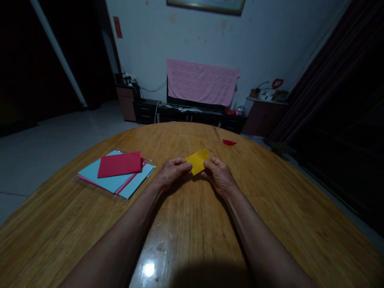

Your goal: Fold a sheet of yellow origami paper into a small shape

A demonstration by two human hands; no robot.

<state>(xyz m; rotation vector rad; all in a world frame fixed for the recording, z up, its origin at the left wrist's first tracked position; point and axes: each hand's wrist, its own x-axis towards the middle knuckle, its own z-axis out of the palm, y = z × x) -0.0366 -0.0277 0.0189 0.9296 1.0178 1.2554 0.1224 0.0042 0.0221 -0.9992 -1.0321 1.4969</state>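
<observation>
A small folded piece of yellow paper (198, 161) is held between my two hands, just above the wooden table (186, 224). My left hand (173, 172) pinches its left corner, thumb on top. My right hand (220, 174) grips the right side, with the thumb on the near face and the fingers behind. Farther off to the right lies a small red folded paper (229, 142), shaped like a boat. To the left, a red folded sheet (120, 164) rests on a clear packet of light blue and pink paper (102, 179).
Beyond the table's far edge is a low black cabinet (198, 116) with a screen under a pink cloth (202, 82). A side cabinet (262, 118) with small items stands at the right, near a dark curtain (312, 68). Light glares off the near tabletop.
</observation>
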